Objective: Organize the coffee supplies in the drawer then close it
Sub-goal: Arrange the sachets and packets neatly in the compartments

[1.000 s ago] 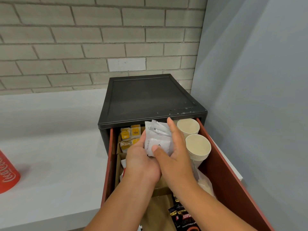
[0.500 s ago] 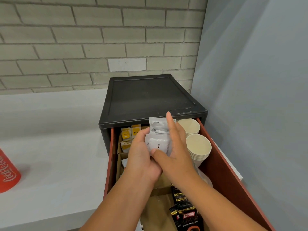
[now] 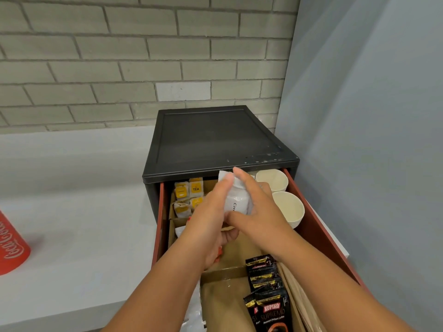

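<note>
While the drawer (image 3: 318, 226) stands pulled out of the black cabinet (image 3: 215, 140), both hands hold a small bunch of white sachets (image 3: 238, 203) just above its rear middle section. The left hand (image 3: 208, 221) grips the bunch from the left, its fingers (image 3: 226, 182) curled together over the upper edge. The right hand (image 3: 261, 212) closes on it from the right: the thumb presses the lower front, and the other fingers lie together behind the bunch, the index tip showing at the top. The sachets stand roughly upright, clear of the drawer floor.

Yellow-labelled tea bags (image 3: 189, 190) fill the rear left compartment. Two stacks of cups (image 3: 287, 209) stand along the right wall, just beside the right hand. Black coffee packs (image 3: 268, 295) lie in the front section, behind a cardboard divider (image 3: 225, 271). The cabinet sits on a white counter (image 3: 72, 236), with a red can (image 3: 12, 248) well apart at the left edge.
</note>
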A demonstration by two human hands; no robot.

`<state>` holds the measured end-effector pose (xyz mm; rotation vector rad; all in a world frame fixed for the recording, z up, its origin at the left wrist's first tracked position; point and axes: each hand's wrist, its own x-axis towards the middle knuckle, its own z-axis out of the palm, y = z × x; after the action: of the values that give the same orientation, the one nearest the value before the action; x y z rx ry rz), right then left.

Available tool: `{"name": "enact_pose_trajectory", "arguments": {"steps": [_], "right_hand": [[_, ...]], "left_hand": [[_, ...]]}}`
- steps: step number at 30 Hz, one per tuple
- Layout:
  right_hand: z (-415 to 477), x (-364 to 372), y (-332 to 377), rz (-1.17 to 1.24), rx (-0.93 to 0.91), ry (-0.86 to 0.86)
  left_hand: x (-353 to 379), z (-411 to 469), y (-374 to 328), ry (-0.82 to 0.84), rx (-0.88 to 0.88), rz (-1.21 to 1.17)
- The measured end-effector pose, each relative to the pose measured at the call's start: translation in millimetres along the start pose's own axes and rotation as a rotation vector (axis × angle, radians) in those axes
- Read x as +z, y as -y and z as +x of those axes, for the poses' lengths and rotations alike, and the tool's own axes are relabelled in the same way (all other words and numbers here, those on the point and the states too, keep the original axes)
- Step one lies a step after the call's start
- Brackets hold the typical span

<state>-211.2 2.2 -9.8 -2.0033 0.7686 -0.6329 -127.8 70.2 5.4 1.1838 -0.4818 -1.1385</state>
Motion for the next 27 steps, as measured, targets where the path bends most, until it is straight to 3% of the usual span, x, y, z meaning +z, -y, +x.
{"name": "enact_pose_trajectory", "arguments": {"steps": [4,11,17,21,27], "right_hand": [[4.5,-13.3,-0.8,-0.104,-0.021,0.167],[17.9,-37.2,3.1,-0.214,-0.005,0.502],[43.5,-32.1,4.6,-0.649,-0.011,0.704],[56.7,-17.5,1.8,-0.982,0.004,0.84],[61.8,13.2,-16.0,-1.368,0.043,0.937]], "left_hand": [[-11.6,1.9,0.1,0.113,-0.015,0.253],[-22.7,15.4,1.8,0.127,-0.232,0.235],[-36.3,31.1,16.8,0.026,-0.354,0.484],[-48.6,38.1,20.4,-0.069,-0.25,0.759],[-52.1,39.8,20.4,-0.045,0.052,1.241]]}}
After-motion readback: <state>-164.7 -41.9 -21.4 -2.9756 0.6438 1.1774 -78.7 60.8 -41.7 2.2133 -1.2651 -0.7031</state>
